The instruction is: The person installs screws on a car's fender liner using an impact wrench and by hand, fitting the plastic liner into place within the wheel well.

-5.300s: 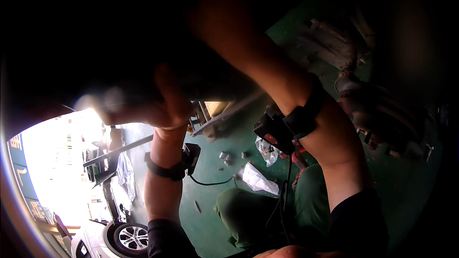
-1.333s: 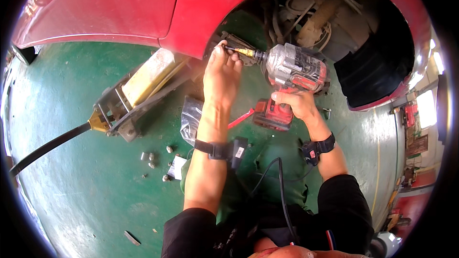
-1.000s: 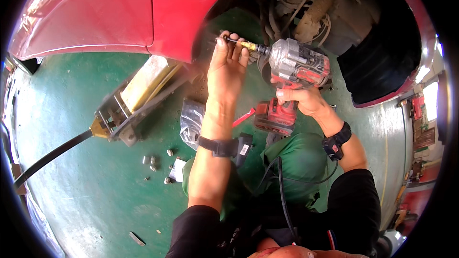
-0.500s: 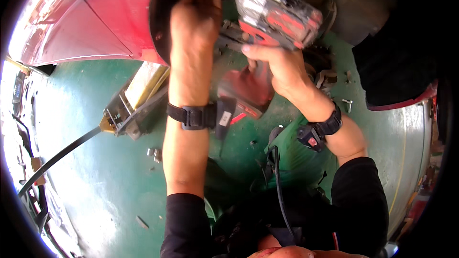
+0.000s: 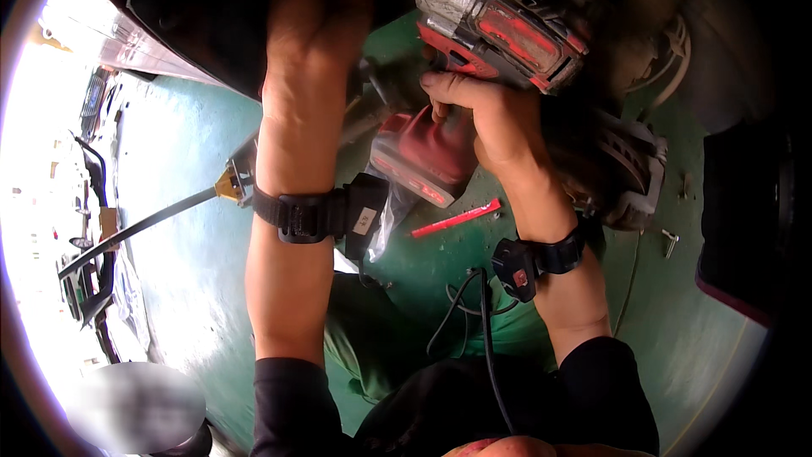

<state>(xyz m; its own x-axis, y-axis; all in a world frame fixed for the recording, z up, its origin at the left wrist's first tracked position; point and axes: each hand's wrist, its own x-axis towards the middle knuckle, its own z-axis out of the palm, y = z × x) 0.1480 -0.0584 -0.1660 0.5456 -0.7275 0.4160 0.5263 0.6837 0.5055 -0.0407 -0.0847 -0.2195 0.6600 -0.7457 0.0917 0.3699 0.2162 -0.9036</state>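
My right hand (image 5: 495, 114) is closed on the grip of a cordless power driver (image 5: 495, 30), red and grimy silver, with a large red battery (image 5: 419, 156) at its base. The driver is raised under the car's wheel arch (image 5: 199, 8), its black nose pointing left at the top edge. My left hand (image 5: 313, 21) reaches up into the dark arch just left of that nose; its fingers and whatever they touch are lost in shadow. Black devices are strapped to both wrists, with cables hanging near my green-clad knees.
A floor jack (image 5: 237, 178) with a long handle lies left on the green floor. Below the driver are a red strip (image 5: 457, 216) and a plastic bag (image 5: 381, 228). A metal brake part (image 5: 634, 178) is at right, a bolt (image 5: 671, 244) below it, a dark liner (image 5: 736, 211) beyond.
Both hands and the driver have moved up and into the shadowed arch as the view shifted. The red panel that filled the top left is now mostly dark or out of view.
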